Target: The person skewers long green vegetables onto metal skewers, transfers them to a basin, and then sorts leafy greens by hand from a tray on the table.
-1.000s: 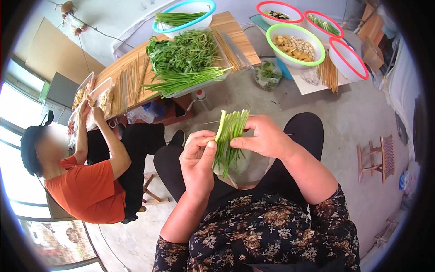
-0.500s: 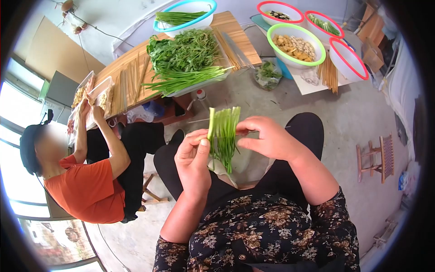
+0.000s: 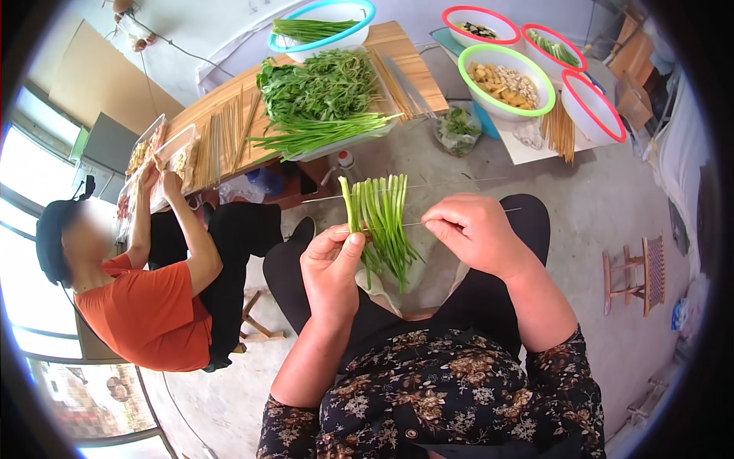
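A row of green stalks (image 3: 386, 222) hangs over my lap, with two thin skewers (image 3: 428, 185) running across it, one above the other. My left hand (image 3: 332, 264) pinches the left end of the row by its pale stalk. To the right of the row, my right hand (image 3: 470, 233) grips the lower skewer between thumb and fingers, its tip sticking out past the hand. Beyond, on the wooden table (image 3: 397, 46), a tray holds leafy greens (image 3: 317, 84) and long green stalks (image 3: 329, 134).
At the left a co-worker in an orange shirt (image 3: 149, 306) handles food over trays (image 3: 183, 141). A blue-rimmed bowl (image 3: 367, 30), loose skewers (image 3: 225, 130), a green-rimmed bowl (image 3: 547, 96) and red-rimmed bowls (image 3: 596, 115) stand around. A small stool (image 3: 650, 275) is at the right.
My right hand has moved right, away from the stalks, along the skewer. The row of stalks is more spread out, and more of both skewers shows. The view has shifted slightly.
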`<state>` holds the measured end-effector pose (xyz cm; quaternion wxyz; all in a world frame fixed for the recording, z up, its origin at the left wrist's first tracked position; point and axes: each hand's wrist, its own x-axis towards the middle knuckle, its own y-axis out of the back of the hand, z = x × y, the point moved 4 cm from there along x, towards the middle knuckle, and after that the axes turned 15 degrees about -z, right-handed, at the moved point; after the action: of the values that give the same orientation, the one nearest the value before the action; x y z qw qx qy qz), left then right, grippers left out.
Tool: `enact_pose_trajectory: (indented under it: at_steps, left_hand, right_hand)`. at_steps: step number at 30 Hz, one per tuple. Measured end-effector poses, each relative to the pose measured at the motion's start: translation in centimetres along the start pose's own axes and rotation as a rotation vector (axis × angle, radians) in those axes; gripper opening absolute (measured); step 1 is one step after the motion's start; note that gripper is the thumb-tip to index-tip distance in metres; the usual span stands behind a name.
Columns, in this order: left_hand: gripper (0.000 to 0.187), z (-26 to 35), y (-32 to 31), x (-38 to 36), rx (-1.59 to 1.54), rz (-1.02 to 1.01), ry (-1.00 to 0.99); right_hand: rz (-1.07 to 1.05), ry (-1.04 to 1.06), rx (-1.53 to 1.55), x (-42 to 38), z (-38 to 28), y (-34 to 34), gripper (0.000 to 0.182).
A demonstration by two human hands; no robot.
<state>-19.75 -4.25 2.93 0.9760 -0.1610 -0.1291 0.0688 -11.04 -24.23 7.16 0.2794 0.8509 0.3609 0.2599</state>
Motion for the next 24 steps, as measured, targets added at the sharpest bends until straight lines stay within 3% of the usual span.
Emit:
enact_pose_trajectory:
  at_steps: [15, 20, 24]
  left_hand:
    - [0.008, -0.3, -0.5, 0.0, 0.018, -0.049, -0.027]
    - [0.008, 0.3, -1.3, 0.2, 0.024, -0.059, 0.073]
    - [0.007, 0.0, -0.2, 0.1, 0.016, -0.047, -0.018]
  right_hand:
    - [0.037, 0.073, -0.084, 0.8, -1.0, -0.3, 0.008]
    - [0.05, 0.128, -0.093, 1.0, -1.3, -0.3, 0.009]
    - [-0.003, 0.099, -0.148, 1.0, -1.3, 0.2, 0.009]
